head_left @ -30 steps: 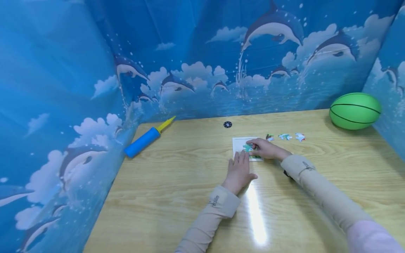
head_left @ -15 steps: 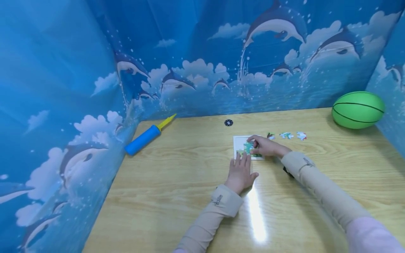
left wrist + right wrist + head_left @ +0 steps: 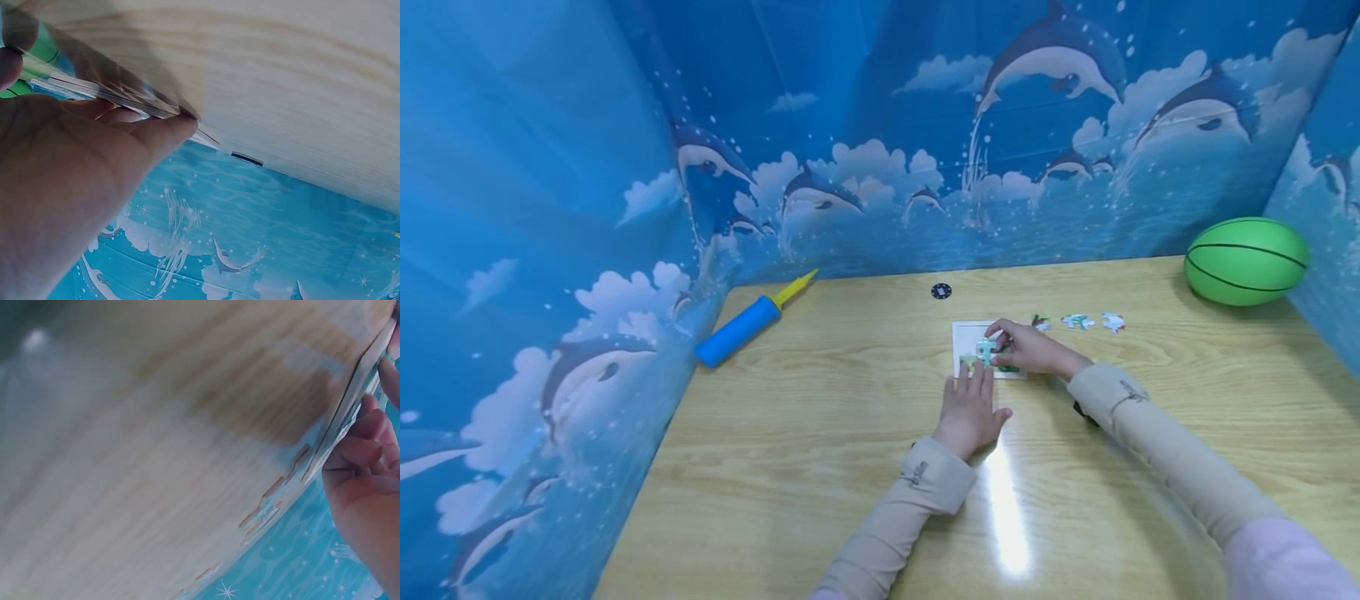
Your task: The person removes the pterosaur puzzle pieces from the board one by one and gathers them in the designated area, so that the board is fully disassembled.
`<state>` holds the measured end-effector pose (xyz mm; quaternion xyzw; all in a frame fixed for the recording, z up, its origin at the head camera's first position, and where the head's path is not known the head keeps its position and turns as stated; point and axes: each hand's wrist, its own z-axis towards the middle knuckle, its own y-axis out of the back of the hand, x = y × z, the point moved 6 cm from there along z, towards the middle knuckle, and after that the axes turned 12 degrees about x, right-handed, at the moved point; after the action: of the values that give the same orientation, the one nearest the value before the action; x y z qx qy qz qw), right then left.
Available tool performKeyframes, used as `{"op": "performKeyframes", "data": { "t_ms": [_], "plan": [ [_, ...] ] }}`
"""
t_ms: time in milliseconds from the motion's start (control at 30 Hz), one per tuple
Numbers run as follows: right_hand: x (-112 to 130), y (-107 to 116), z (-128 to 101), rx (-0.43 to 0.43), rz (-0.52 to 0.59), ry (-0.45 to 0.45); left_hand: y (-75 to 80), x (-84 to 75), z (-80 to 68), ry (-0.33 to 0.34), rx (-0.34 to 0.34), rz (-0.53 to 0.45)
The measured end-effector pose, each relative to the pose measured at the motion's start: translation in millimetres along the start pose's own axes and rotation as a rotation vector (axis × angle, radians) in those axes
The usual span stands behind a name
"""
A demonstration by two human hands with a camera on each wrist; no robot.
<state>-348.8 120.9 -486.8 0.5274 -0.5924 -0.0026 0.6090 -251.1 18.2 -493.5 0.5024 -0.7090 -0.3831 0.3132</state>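
A white puzzle board [image 3: 967, 333] lies on the wooden table, with green pieces along its lower part. My right hand [image 3: 1032, 347] reaches in from the right and pinches a pale green puzzle piece [image 3: 985, 352] over the board between thumb and fingers. My left hand [image 3: 967, 413] rests with fairly straight fingers on the board's near edge, touching a piece at the lower left. In the left wrist view the left hand [image 3: 106, 162] lies along the thin edge of the board. In the right wrist view the right hand [image 3: 369, 469] has curled fingers; the piece is hidden there.
Several loose puzzle pieces, among them a white one [image 3: 1113, 322], lie in a row right of the board. A black round chip [image 3: 942, 291] lies behind it. A blue pump [image 3: 739, 332] with a yellow nozzle is at the left, a green ball [image 3: 1247, 262] at the back right.
The green piece in my right hand has turned or tilted and now looks paler. The right fingertips have shifted slightly. My left hand stays at the board's near edge.
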Motion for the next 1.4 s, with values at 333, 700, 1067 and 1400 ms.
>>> {"op": "performKeyframes", "data": {
  "t_ms": [333, 700, 1067, 1400],
  "plan": [
    [-6, 10, -11, -0.072, 0.05, -0.028, -0.9, -0.8, 1.1, -0.008, 0.01, -0.019],
    [-28, 26, -38, -0.114, 0.092, -0.071, -1.3, 0.1, 3.1, -0.002, 0.006, -0.037],
    [-61, 43, -81, -0.168, 0.03, -0.105, -3.2, 1.8, 3.8, 0.005, 0.02, -0.085],
    [-79, 50, -101, -0.133, -0.018, -0.183, -4.0, 0.8, 5.0, -0.004, 0.014, -0.093]
  ]
}}
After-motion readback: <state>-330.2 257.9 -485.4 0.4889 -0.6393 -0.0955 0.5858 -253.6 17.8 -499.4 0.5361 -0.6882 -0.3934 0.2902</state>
